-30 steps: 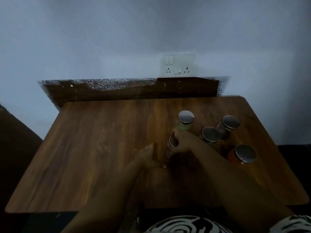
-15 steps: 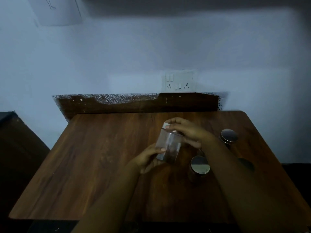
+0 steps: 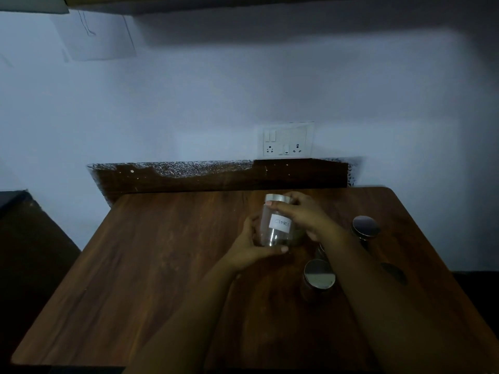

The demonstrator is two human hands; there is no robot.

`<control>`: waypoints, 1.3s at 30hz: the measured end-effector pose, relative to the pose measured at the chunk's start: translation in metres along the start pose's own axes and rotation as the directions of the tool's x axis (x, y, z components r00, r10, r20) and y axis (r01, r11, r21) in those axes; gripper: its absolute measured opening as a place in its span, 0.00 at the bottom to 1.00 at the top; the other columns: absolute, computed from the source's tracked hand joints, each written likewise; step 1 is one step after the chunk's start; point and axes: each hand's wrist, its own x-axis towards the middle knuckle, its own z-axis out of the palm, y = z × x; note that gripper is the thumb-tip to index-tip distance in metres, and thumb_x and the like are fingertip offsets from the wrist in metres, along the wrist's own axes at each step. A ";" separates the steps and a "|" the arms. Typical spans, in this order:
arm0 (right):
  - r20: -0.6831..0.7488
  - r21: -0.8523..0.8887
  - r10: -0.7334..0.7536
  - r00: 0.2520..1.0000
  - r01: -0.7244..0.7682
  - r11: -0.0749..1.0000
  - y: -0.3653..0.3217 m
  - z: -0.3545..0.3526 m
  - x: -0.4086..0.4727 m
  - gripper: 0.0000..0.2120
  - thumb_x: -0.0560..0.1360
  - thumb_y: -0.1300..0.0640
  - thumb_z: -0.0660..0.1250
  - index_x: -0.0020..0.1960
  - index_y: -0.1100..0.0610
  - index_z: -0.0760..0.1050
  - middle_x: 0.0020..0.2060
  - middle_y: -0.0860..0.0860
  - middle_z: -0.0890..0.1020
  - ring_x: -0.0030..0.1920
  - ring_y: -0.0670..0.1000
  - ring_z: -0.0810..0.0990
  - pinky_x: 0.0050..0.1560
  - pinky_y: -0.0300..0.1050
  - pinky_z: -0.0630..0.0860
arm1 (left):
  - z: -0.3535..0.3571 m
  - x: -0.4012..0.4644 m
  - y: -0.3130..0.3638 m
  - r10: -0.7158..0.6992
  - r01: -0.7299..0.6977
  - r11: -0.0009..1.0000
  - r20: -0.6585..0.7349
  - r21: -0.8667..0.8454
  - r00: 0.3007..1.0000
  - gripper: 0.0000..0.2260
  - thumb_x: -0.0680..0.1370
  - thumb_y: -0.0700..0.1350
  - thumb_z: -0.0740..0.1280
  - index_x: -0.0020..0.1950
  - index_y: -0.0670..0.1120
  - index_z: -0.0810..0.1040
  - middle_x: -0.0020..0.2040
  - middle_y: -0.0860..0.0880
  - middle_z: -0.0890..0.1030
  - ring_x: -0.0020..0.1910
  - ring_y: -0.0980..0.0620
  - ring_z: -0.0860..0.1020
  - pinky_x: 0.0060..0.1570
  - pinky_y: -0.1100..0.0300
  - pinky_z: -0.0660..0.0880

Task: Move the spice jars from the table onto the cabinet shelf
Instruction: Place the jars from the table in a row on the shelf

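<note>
1. Glass jar (image 3: 276, 225), labelled "Cloves", is held upright above the table (image 3: 151, 265) near its far edge. The left hand (image 3: 252, 245) cups its base; the right hand (image 3: 302, 217) grips near the lid.
2. Other jars (image 3: 319, 275) wait by the right edge. The carry is under way; next comes a steady lift toward the shelf (image 3: 243, 2) overhead.

The left half of the counter (image 3: 140, 265) lies bare, from its front edge to the dark backboard (image 3: 216, 176), so a hand could pass there. At centre right, three lidded jars stand in the way: one (image 3: 319, 275) in the lower middle, one (image 3: 365, 226) farther right, one (image 3: 394, 273) half hidden behind the right forearm. A shelf underside (image 3: 189, 4) spans the top of the frame.
</note>
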 end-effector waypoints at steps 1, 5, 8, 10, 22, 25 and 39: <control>-0.045 -0.056 -0.008 0.999 0.006 0.998 -0.001 0.002 -0.001 0.24 0.67 0.43 0.75 0.59 0.51 0.75 0.54 0.49 0.78 0.49 0.50 0.79 0.36 0.42 0.76 | 0.004 0.000 0.000 0.036 -0.035 0.999 -0.030 0.034 0.999 0.42 0.65 0.44 0.80 0.71 0.57 0.60 0.66 0.46 0.74 0.61 0.47 0.77 0.59 0.48 0.78; 0.019 0.053 -0.045 0.999 0.044 0.998 -0.017 0.003 -0.001 0.23 0.73 0.39 0.68 0.61 0.53 0.76 0.55 0.52 0.80 0.52 0.54 0.80 0.43 0.46 0.78 | 0.007 -0.003 0.007 0.137 -0.147 0.986 -0.113 -0.082 0.984 0.42 0.67 0.39 0.79 0.73 0.54 0.60 0.66 0.45 0.74 0.62 0.46 0.78 0.55 0.54 0.79; 0.081 0.196 -0.103 0.991 0.085 0.977 -0.038 -0.005 -0.001 0.23 0.74 0.41 0.67 0.60 0.58 0.78 0.54 0.56 0.83 0.56 0.58 0.81 0.54 0.55 0.79 | 0.006 -0.007 0.025 0.264 -0.277 0.959 -0.164 -0.063 0.950 0.43 0.68 0.34 0.76 0.76 0.53 0.58 0.68 0.48 0.72 0.63 0.53 0.77 0.54 0.59 0.78; 0.083 0.295 -0.140 0.987 0.110 0.949 -0.050 -0.008 -0.004 0.27 0.70 0.41 0.70 0.60 0.59 0.78 0.55 0.57 0.83 0.57 0.58 0.81 0.56 0.58 0.78 | 0.006 -0.010 0.039 0.355 -0.362 0.932 -0.178 -0.005 0.918 0.44 0.70 0.30 0.73 0.78 0.50 0.53 0.69 0.53 0.68 0.64 0.61 0.74 0.54 0.64 0.76; 0.020 0.437 -0.317 0.948 0.277 0.855 -0.103 -0.006 -0.024 0.31 0.67 0.43 0.72 0.61 0.64 0.77 0.54 0.60 0.82 0.52 0.56 0.82 0.45 0.50 0.80 | 0.000 -0.023 0.085 0.527 -0.526 0.848 -0.195 0.064 0.827 0.43 0.70 0.31 0.73 0.76 0.51 0.54 0.70 0.56 0.67 0.69 0.61 0.69 0.59 0.65 0.73; 0.003 0.437 -0.324 0.946 0.291 0.851 -0.108 -0.004 -0.029 0.32 0.66 0.43 0.72 0.61 0.64 0.76 0.54 0.60 0.82 0.53 0.57 0.82 0.44 0.49 0.80 | -0.002 -0.026 0.089 0.546 -0.545 0.836 -0.196 0.068 0.814 0.43 0.70 0.30 0.73 0.78 0.48 0.53 0.73 0.51 0.65 0.71 0.56 0.68 0.61 0.62 0.74; -0.040 0.439 -0.329 0.943 0.313 0.842 -0.112 0.004 -0.032 0.26 0.68 0.43 0.70 0.58 0.60 0.78 0.54 0.58 0.82 0.57 0.58 0.81 0.54 0.54 0.80 | -0.009 -0.033 0.100 0.559 -0.557 0.828 -0.187 0.067 0.808 0.43 0.70 0.31 0.73 0.79 0.45 0.53 0.74 0.48 0.66 0.71 0.53 0.68 0.62 0.59 0.74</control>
